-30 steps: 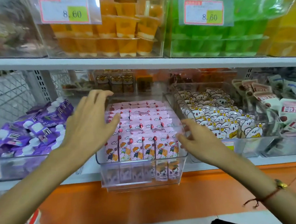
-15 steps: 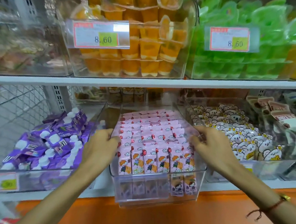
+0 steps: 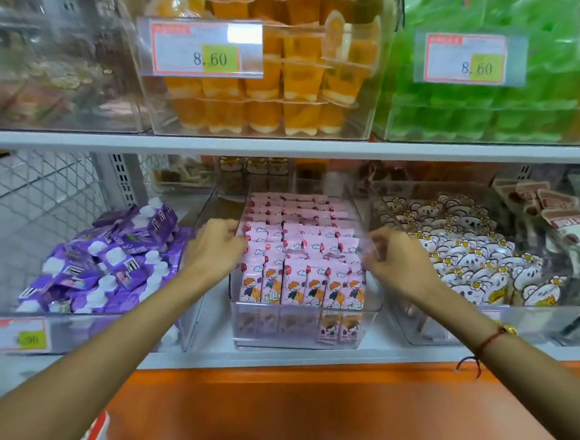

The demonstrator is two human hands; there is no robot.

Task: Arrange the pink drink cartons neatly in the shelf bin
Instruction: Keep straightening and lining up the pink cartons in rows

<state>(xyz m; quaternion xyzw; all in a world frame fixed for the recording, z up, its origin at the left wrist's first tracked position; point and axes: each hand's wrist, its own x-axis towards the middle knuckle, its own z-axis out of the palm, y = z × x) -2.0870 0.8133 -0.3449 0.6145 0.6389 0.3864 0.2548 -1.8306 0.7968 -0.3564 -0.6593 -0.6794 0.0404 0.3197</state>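
Both hands are reaching into a store shelf display, working at either side of a clear shelf bin (image 3: 299,325) packed with pink drink cartons (image 3: 299,253). Left hand (image 3: 215,249) is curling its fingers over the bin's left wall, fingertips touching the cartons in the left column. Right hand (image 3: 392,259) is gripping the bin's right wall with curled fingers, its motion-blurred fingertips lying against the cartons on that side. Cartons are standing upright in tidy rows running front to back, with cartoon figures facing out along the front row. Purple pouches (image 3: 113,259) are lying heaped in the bin just to the left, while white cartoon packets (image 3: 469,258) are filling the bin to the right. On the upper shelf (image 3: 70,142), orange jelly cups (image 3: 272,83) and green jelly cups (image 3: 500,102) are sitting behind price tags (image 3: 208,50) reading 8.60. A red string bracelet (image 3: 489,341) is circling the right wrist.
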